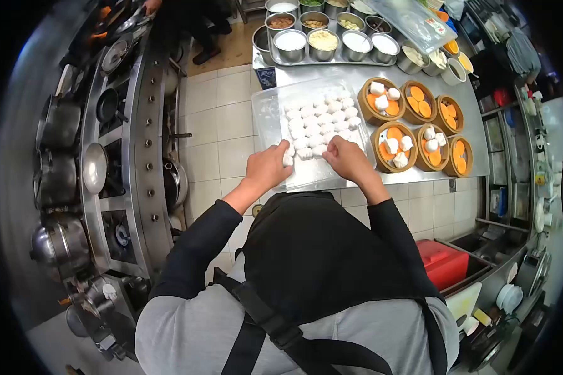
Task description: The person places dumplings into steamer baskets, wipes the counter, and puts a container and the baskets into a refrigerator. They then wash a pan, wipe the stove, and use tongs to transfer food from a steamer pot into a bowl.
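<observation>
Rows of small white dough buns (317, 123) lie in a clear plastic tray (266, 119) at the front of the steel table. My left hand (268, 167) is at the tray's near-left corner, its fingers closed around a white bun (288, 160). Over the near-right part of the rows, my right hand (349, 160) has its thumb and fingers pinched together beside the last buns. Whatever sits in that pinch is hidden. To the right stand bamboo steamers (363, 107) with orange rounds inside; three of them also hold white buns (391, 145).
Metal tubs of ingredients (323, 44) stand on a tray at the table's back. A clear lid (413, 22) lies to their right. Left, across the tiled floor (204, 125), runs a stove with a wok (95, 167). Behind me on the right is a red box (442, 265).
</observation>
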A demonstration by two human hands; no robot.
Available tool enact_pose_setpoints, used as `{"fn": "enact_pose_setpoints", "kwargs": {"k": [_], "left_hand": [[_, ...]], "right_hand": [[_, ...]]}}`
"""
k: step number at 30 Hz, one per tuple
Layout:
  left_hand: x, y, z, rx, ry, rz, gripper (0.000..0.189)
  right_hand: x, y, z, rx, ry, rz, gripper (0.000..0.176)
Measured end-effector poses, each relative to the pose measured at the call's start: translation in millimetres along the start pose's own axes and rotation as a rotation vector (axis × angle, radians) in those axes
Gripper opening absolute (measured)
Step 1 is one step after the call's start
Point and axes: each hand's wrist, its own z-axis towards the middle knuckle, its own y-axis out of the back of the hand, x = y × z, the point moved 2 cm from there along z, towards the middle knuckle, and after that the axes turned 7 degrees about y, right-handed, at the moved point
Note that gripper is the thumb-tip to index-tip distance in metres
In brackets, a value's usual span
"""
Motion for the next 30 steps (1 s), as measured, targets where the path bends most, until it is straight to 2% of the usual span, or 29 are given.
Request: {"fn": "enact_pose_setpoints", "kwargs": {"k": [3, 4, 6, 7, 8, 9, 10, 11, 13, 15, 17, 18, 20, 21, 24, 26, 27, 28, 29, 30], "left_hand": [[-8.2, -2.4, -10.9, -0.033, -0.053, 0.052, 0.058], [-13.9, -0.7, -14.4, -0.050, -0.038, 0.112, 0.056], [-3.8, -25.3, 9.3, -0.120, -0.145, 0.054, 0.052], [-5.7, -33.7, 15.8, -0.122, -0.063, 0.095, 0.049], [-3.4, -34.9, 17.4, -0.193, -0.081, 0.070, 0.044], [-7.3, -19.2, 11.6, -0.199, -0.076, -0.049, 0.041], [-0.4, -14.8, 12.0, -0.208, -0.127, -0.224, 0.040], [5.9, -11.7, 13.2, -0.210, -0.191, -0.399, 0.040], [3.0, -11.5, 20.2, 0.169, -0.114, -0.966, 0.039], [-13.1, 3.8, 21.5, 0.544, -0.054, -1.291, 0.037], [-38.5, 5.0, 17.5, 0.368, -0.009, -1.359, 0.037], [-49.8, 4.3, 14.9, 0.221, -0.011, -1.322, 0.039], [-69.5, -8.8, 21.1, -0.044, -0.065, -1.203, 0.046], [-76.6, -4.0, 20.3, -0.071, -0.034, -1.116, 0.049], [-93.3, 0.5, 21.6, -0.050, 0.053, -1.049, 0.050], [-103.7, -9.4, 31.3, -0.172, -0.032, -1.085, 0.049], [-106.9, -14.8, 34.7, -0.149, -0.037, -1.084, 0.049], [-109.9, -17.6, 37.7, -0.239, -0.068, -1.140, 0.042], [-118.0, -25.9, 44.5, -0.298, -0.118, -1.194, 0.036], [-120.4, -39.3, 62.4, -0.564, -0.422, -0.442, 0.016]], "right_hand": [[9.4, -7.9, -11.3, 0.053, 0.028, 0.260, 0.023], [4.5, -21.2, -10.5, 0.027, 0.097, 0.230, 0.022], [4.9, -35.6, 8.4, -0.048, 0.233, 0.198, 0.021], [9.9, -39.6, 10.9, -0.072, 0.267, 0.210, 0.020], [18.9, -39.6, 11.1, -0.110, 0.278, 0.268, 0.022], [25.9, -36.4, 9.7, -0.128, 0.292, 0.259, 0.026], [18.0, -43.1, 11.3, -0.219, 0.446, 0.259, 0.028], [29.8, -36.1, 3.5, -0.192, 0.391, 0.265, 0.034], [32.4, -40.5, -5.7, -0.205, 0.318, 0.466, 0.036], [25.2, -49.6, -5.3, -0.286, 0.268, 0.551, 0.033], [30.8, -45.0, -7.5, -0.303, 0.118, 0.517, 0.029], [29.6, -46.3, -7.0, -0.290, 0.135, 0.513, 0.029], [26.5, -43.7, -5.7, -0.513, 0.121, 0.552, 0.039], [32.6, -42.5, -3.8, -0.503, 0.130, 0.549, 0.039], [60.7, -28.2, -9.8, -0.805, 0.103, 0.592, 0.041], [43.2, -19.2, -7.6, -0.762, 0.110, 0.497, 0.040], [32.2, -16.2, -7.4, -0.728, 0.108, 0.415, 0.039], [22.7, -15.4, -6.0, -0.755, 0.097, 0.374, 0.037], [8.8, -18.1, -5.7, -0.786, 0.285, 0.291, 0.036], [10.6, -14.3, -8.3, -0.828, 0.186, 0.451, 0.032]]}}
